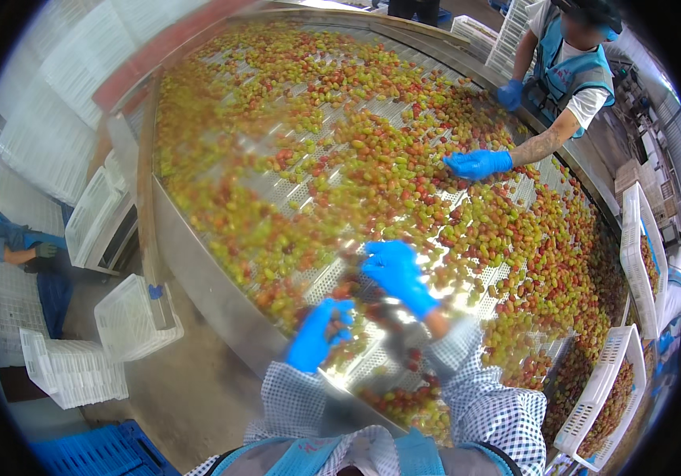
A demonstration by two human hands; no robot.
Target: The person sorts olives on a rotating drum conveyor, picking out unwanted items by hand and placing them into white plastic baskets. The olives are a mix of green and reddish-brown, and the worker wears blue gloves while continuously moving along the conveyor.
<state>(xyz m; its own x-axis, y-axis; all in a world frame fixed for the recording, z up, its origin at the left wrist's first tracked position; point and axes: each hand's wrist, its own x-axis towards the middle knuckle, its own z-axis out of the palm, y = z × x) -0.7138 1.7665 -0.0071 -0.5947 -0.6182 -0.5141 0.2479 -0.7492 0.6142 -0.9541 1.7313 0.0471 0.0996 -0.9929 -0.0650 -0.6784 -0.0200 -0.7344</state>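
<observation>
Loose green and red grapes (364, 140) are spread over a wide conveyor of perforated metal slats (324, 284). At the conveyor's near edge, my left hand (312, 339), in a blue glove, has its fingers curled around a few dark, blurred grapes (334, 326). Farther in and to the right, my right hand (397, 275), also blue-gloved, is over the slats with its fingers bent. Whether anything is under those fingers is hidden. Both my forearms wear checked sleeves (486, 410).
Opposite, a co-worker's blue-gloved hand (478, 164) reaches over the grapes. A metal side wall (215, 285) borders the conveyor. White crates of grapes (599, 390) line the right; stacked white crates (76, 369) and blue pallets (99, 449) stand left. Another person (10, 241) is far left.
</observation>
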